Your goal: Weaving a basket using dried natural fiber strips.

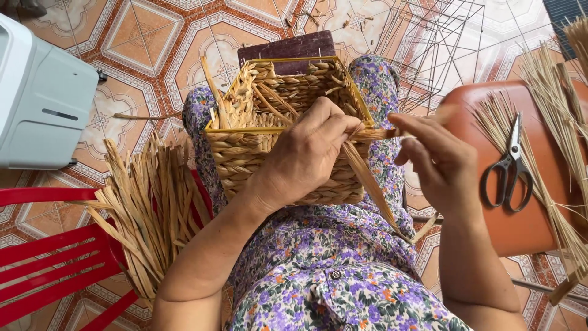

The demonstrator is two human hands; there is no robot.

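Our left hand [306, 153] grips basket [288, 132] on lap; right hand [438, 162] pinches straw strand [367, 178] at basket's right edge. Scissors [509, 168] lie on orange stool [527, 227].

Bright, even daylight with soft, faint shadows, no harsh glare, sharp focus throughout, and slight wide-angle bending toward the edges.

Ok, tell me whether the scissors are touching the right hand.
Apart. The head view shows the scissors lying on the orange stool among straw, with bare orange surface plainly between their handles and the right hand.
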